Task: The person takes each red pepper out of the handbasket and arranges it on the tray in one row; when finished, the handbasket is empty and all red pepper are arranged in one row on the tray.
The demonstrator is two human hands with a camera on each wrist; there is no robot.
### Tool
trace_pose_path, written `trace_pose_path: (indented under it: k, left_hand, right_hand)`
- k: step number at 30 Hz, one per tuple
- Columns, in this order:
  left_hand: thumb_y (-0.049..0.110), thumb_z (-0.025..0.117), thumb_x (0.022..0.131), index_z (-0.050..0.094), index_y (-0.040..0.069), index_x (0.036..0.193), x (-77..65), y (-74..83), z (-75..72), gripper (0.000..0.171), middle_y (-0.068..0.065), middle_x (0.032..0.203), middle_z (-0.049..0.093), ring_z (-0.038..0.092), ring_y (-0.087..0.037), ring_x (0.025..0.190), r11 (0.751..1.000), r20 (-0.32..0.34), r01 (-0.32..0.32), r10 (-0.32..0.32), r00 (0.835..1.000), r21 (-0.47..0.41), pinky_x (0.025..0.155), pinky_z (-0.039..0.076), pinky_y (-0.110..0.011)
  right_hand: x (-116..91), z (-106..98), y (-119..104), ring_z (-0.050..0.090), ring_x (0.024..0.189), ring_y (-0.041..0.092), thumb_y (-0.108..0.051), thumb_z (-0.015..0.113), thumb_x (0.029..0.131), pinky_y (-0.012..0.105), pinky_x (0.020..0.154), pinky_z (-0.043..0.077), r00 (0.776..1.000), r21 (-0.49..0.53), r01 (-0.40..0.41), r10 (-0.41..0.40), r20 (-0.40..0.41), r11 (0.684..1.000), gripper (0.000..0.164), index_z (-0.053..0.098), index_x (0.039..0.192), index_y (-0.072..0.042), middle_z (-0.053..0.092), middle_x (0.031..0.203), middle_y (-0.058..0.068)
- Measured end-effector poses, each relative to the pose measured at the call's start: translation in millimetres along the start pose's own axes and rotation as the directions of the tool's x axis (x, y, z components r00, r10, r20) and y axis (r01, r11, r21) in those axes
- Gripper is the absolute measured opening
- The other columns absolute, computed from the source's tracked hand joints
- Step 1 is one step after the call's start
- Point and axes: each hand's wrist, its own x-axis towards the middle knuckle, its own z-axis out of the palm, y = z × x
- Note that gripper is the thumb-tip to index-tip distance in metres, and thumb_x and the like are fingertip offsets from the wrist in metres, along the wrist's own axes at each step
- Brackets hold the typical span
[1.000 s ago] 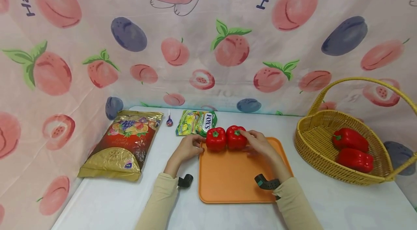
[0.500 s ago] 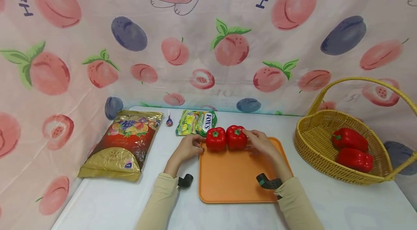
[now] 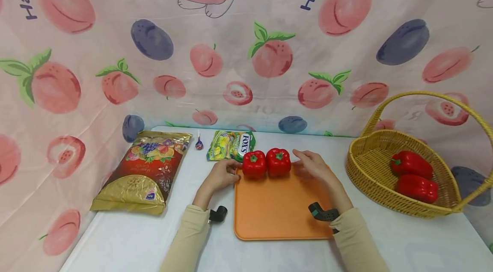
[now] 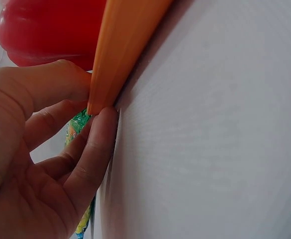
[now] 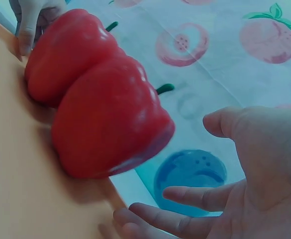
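Two red bell peppers stand upright side by side along the back edge of the orange tray (image 3: 279,214), the left pepper (image 3: 254,166) touching the right pepper (image 3: 279,163). At the tray's back left corner my left hand (image 3: 221,175) pinches the rim, thumb above and fingers at its outer side, as the left wrist view shows. My right hand (image 3: 314,167) is over the tray's back right part with spread fingers, apart from the right pepper. Nothing sits in its grasp in the right wrist view.
A yellow wicker basket (image 3: 360,182) with two more red peppers (image 3: 416,188) stands at the right. At the left lies a large candy bag (image 3: 144,171). A lollipop (image 3: 199,143) and a green Fox's candy packet (image 3: 227,144) lie behind the tray.
My right hand has let go of the right pepper and moved away to the right, its fingers opening. The left hand and both peppers on the tray stay in place.
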Motion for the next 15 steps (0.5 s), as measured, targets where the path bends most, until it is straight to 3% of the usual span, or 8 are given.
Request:
trace_pose_path:
  k: [15]
  left_hand:
    - [0.002, 0.074, 0.081, 0.072, 0.006, 0.11, -0.3, 0.5, -0.3, 0.029, -0.004, 0.1, 0.066, 0.058, -0.017, 0.083, 0.999, 0.011, 0.033, -0.033, 0.999, 0.008, 0.072, 0.051, -0.028]
  right_hand:
    - [-11, -36, 1, 0.049, 0.126, 0.045, -0.052, 0.047, 0.1, 0.051, 0.099, 0.046, 0.997, 0.009, 0.051, -0.05, -0.054, 0.999, 0.077, 0.034, 0.145, 0.009, 0.045, 0.138, 0.035]
